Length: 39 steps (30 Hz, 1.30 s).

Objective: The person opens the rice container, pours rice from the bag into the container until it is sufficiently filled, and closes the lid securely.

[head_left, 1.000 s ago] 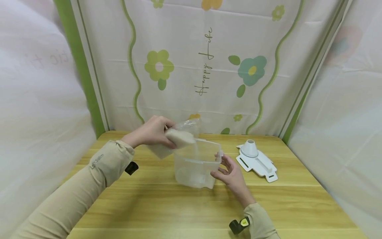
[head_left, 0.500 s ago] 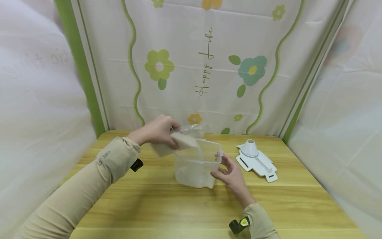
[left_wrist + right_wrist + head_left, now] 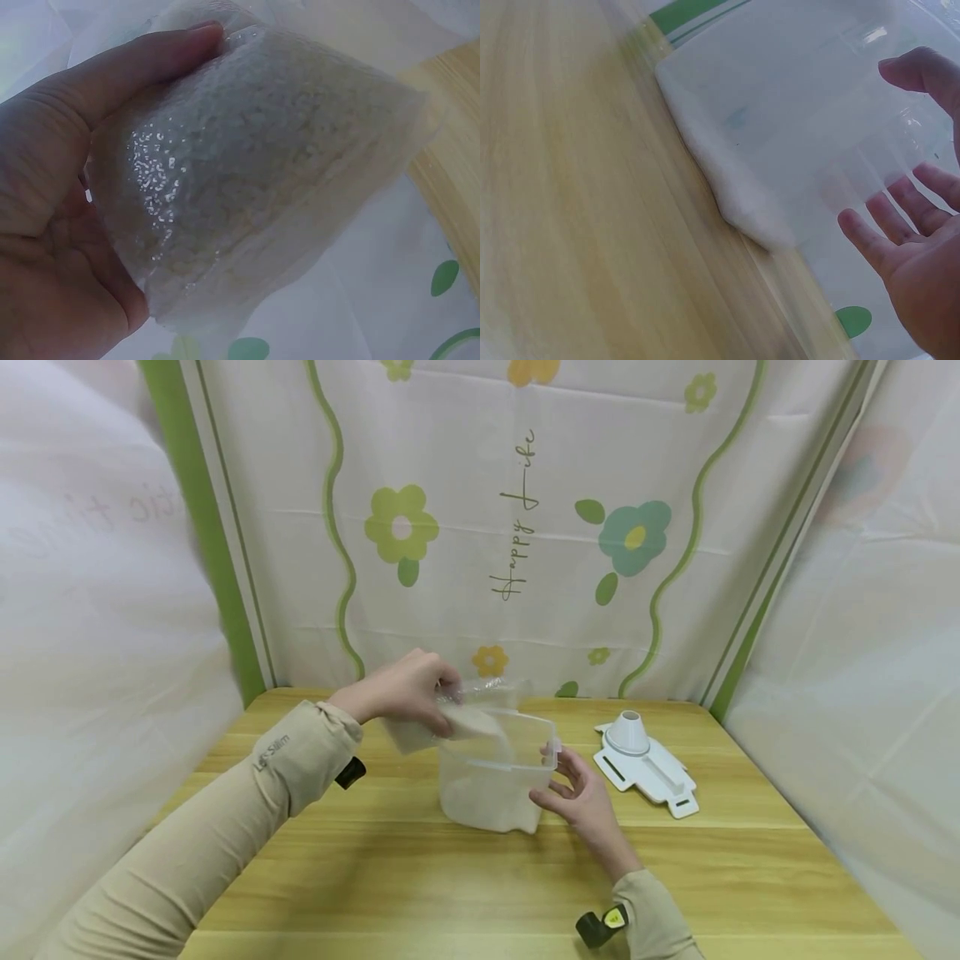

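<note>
Above the left part of a clear plastic container (image 3: 487, 797), my left hand (image 3: 408, 691) grips a clear bag of rice (image 3: 472, 720), tipped with its mouth toward the container's opening. White rice streams from the bag into the container. In the left wrist view, my thumb lies across the bag, whose grains show through the film. My right hand (image 3: 581, 797) holds the container's right side, its thumb toward the front and its fingers around the corner. Along the container's bottom, a white layer of rice (image 3: 720, 172) shows in the right wrist view.
To the right on the wooden table (image 3: 712, 877) lies a white plastic lid-like part (image 3: 652, 768) with a cone-shaped spout and slots. A flower-patterned curtain (image 3: 480, 527) hangs behind the table, with white fabric at both sides.
My left hand has moved slightly right with the bag, whose mouth now hangs lower and farther over the container. More white rice shows in the container. My right hand has stayed put.
</note>
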Motion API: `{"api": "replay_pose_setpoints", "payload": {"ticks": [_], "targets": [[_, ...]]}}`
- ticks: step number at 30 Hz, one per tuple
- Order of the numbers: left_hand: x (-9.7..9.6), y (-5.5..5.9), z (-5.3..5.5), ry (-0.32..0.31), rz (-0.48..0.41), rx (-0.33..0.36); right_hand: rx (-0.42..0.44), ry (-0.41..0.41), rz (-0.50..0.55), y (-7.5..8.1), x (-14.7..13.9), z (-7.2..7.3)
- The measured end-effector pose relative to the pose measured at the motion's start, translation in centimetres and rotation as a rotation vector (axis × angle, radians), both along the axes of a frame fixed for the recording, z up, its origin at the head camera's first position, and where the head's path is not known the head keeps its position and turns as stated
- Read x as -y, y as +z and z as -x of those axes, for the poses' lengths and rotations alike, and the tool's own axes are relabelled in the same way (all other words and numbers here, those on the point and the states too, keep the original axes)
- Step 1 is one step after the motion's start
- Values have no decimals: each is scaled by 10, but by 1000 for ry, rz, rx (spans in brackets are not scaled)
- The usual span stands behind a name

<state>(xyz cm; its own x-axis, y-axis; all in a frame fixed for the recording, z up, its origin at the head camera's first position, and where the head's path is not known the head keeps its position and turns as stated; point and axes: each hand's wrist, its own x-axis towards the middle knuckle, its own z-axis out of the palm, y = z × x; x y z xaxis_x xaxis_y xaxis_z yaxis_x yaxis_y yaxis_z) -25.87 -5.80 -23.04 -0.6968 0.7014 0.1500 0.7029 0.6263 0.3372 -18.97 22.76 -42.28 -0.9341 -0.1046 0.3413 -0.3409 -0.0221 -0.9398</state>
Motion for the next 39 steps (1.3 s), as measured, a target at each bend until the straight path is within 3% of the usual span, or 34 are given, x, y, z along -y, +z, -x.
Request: {"api": "replay_pose_setpoints", "payload": {"ticks": [18,31,39], "targets": [[-15,-6,-2,-9,75,-11,20,-5,-2,2,1,-2],[-23,-9,1,-105,84,-11,-5,-13,-3,-2,0,0],[-24,-9,1,-100,79,23,-10,-4,-8,-1,0,0]]}}
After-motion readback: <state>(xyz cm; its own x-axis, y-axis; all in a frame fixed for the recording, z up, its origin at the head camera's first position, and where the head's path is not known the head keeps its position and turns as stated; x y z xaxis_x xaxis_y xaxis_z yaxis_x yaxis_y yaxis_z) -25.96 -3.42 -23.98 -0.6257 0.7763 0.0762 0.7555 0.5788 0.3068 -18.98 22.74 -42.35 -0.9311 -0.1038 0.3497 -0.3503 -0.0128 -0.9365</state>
